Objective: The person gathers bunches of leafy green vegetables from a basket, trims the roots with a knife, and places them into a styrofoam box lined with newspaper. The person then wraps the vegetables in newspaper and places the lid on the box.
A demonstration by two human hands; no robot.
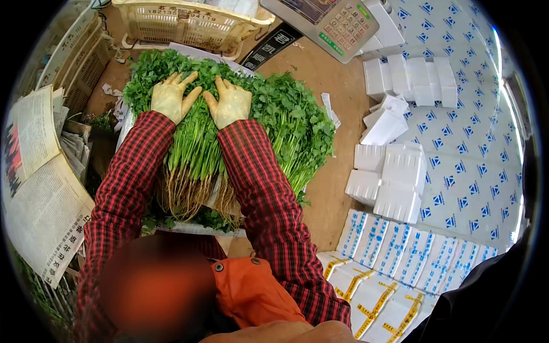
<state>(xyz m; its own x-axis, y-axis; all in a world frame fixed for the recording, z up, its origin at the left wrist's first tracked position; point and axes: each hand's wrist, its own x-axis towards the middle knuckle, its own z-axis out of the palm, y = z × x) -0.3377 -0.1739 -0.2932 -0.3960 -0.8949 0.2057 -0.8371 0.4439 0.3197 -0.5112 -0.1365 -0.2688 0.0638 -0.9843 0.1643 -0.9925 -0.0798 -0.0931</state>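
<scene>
Both my hands wear pale yellow gloves and lie flat on a broad layer of leafy cilantro (pixel 291 107) with green stems and brown roots towards me. My left hand (pixel 169 96) rests on the leaves at the left, fingers spread and pointing away from me. Beside it, my right hand (pixel 229 100) presses on the leaves near the middle, also spread, with the two thumbs close together. Neither hand grips anything. Long thin roots (pixel 186 197) hang between my forearms, over the near part of the layer. What lies under the cilantro is mostly hidden; a pale sheet edge shows.
A scale with a keypad (pixel 343 30) stands at the back right, beside a yellow plastic crate (pixel 184 25). Newspapers (pixel 47 206) and stacked crates (pixel 81 60) are at the left. White foam boxes (pixel 399 171) and taped white packages (pixel 394 248) stand at the right.
</scene>
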